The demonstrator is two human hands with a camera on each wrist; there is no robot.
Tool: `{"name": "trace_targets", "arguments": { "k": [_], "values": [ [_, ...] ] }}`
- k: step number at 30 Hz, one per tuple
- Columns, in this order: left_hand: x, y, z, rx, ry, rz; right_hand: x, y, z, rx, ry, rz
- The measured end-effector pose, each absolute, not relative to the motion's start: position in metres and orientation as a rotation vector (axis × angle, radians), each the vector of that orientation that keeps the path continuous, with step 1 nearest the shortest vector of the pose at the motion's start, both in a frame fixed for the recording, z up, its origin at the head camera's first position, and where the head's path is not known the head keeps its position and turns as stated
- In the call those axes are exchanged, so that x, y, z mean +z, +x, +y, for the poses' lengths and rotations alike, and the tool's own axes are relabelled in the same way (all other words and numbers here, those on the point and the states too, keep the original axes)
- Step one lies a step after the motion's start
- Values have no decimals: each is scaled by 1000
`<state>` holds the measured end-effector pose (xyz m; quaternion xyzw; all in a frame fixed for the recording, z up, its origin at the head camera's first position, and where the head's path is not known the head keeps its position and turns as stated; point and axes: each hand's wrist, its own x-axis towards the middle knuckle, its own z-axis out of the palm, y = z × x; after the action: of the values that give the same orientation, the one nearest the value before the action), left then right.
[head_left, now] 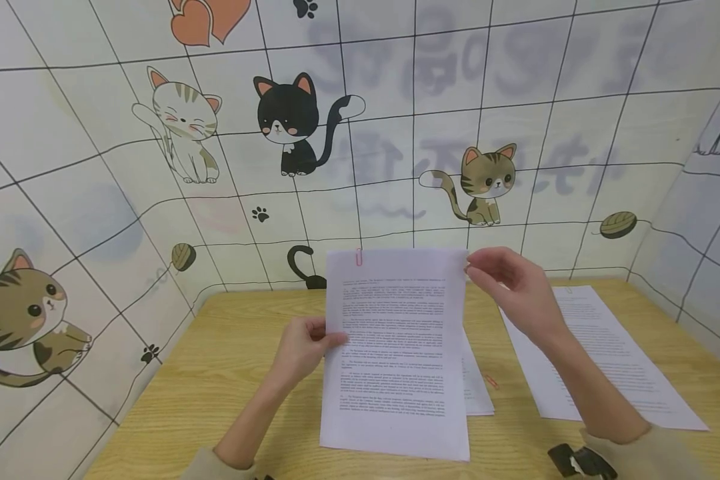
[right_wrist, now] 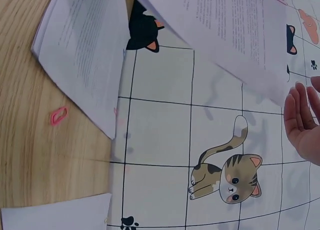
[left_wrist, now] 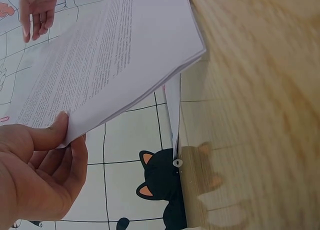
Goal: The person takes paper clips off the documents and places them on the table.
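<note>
My left hand (head_left: 303, 350) pinches the left edge of a stapled-looking bundle of printed sheets (head_left: 396, 360), thumb on the front and fingers behind. The bundle stands upright above the table, with a pink paper clip (head_left: 359, 257) on its top edge, left of the middle. In the left wrist view, several sheet edges show along the bundle's side (left_wrist: 150, 90). At the top right corner is my right hand (head_left: 516, 287), its fingertips right by the paper. Its fingers (right_wrist: 300, 110) look loosely bent in the right wrist view, with nothing between them.
Behind the held bundle lies another set of printed sheets (head_left: 477, 390) on the wooden table (head_left: 216, 373). A loose pink paper clip (head_left: 492, 382) is beside it. Further right lies a clipped printed document (head_left: 606, 360). A cat-patterned wall covering (head_left: 390, 193) rises behind the table.
</note>
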<state>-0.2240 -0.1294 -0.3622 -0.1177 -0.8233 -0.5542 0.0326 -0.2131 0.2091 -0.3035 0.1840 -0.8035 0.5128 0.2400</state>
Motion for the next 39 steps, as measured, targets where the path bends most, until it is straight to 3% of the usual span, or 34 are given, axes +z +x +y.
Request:
{"name": "trace_targets", "arguments": {
  "k": [39],
  "values": [
    [-363, -220, -123, -1484, -517, -2516, -290, -220, 122, 1368, 708, -2008]
  ]
}}
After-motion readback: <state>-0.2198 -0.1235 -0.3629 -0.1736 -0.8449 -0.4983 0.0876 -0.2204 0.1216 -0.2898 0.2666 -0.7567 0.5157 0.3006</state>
